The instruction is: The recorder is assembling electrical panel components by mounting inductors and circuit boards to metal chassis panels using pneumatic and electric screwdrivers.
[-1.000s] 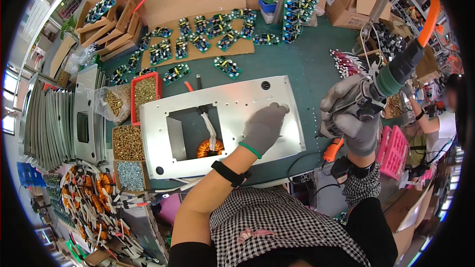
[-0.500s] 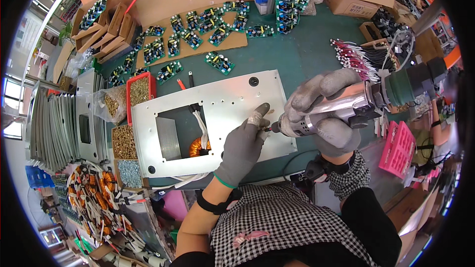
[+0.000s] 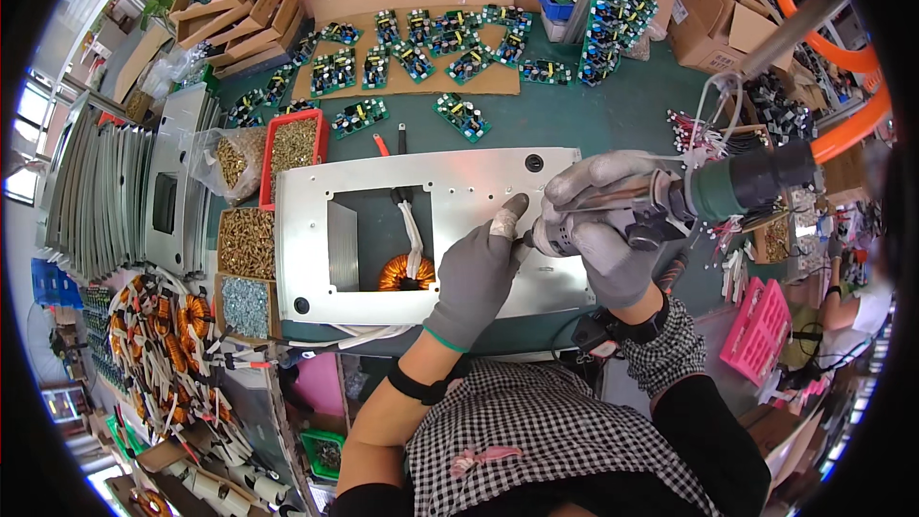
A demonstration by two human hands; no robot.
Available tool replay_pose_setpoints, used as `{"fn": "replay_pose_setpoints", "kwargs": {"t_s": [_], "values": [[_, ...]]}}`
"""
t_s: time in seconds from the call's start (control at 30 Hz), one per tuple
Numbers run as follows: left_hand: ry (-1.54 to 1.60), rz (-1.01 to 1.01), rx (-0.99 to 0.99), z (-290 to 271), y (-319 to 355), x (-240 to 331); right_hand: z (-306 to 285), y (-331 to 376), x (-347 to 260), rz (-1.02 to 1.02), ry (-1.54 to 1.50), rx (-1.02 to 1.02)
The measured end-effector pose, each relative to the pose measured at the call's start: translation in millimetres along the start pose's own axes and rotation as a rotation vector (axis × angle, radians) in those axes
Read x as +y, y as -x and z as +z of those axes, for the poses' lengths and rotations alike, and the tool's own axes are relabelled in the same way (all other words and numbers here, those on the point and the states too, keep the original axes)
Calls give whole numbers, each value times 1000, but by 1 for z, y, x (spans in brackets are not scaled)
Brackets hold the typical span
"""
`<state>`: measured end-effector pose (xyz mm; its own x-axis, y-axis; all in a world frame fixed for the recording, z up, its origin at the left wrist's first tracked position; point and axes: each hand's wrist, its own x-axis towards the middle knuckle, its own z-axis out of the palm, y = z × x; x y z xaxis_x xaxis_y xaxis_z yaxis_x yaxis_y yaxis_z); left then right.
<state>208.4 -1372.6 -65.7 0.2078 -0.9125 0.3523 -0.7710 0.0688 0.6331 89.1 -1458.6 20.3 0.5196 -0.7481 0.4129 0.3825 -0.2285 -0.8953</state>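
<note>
A flat silver metal panel point(image 3: 565, 280) with a rectangular cutout lies on the green bench in front of me. My right hand point(image 3: 617, 263), in a grey glove, is wrapped round a power screwdriver point(image 3: 720, 190) with a dark rear end, slanting down toward the panel. My left hand point(image 3: 474, 273), also gloved, rests over the panel right of the cutout. Its thumb and fingers are pinched beside the screwdriver's tip; whatever they hold is hidden. Through the cutout show an orange-wound copper coil point(image 3: 407, 273) and a white-sleeved cable point(image 3: 410, 225).
Left of the panel are a red bin of small fasteners point(image 3: 294, 146), a box of brass fasteners point(image 3: 246, 242) and stacked metal panels point(image 3: 96, 196). Green circuit boards point(image 3: 462, 117) lie behind it. An orange hose point(image 3: 852, 134) hangs at right, above a pink basket point(image 3: 756, 330).
The view has shifted, and the panel appears farther right. Both hands and the screwdriver tip have moved left relative to the panel. My right hand has come closer to my left.
</note>
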Motion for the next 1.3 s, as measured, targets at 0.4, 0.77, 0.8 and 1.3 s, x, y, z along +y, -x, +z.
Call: {"fn": "replay_pose_setpoints", "kwargs": {"t_s": [0.4,0.77,0.8,1.3], "values": [[-99,-52,-271,13,-3,-26,14,1,37,135,-72,13],[-91,-28,-230,-58,140,-32,16,1,32,172,-61,89],[-331,-151,-220,-52,150,-40,16,0,32,169,-66,91],[-324,-752,-215,1,147,-117,27,0,28,128,-134,153]]}}
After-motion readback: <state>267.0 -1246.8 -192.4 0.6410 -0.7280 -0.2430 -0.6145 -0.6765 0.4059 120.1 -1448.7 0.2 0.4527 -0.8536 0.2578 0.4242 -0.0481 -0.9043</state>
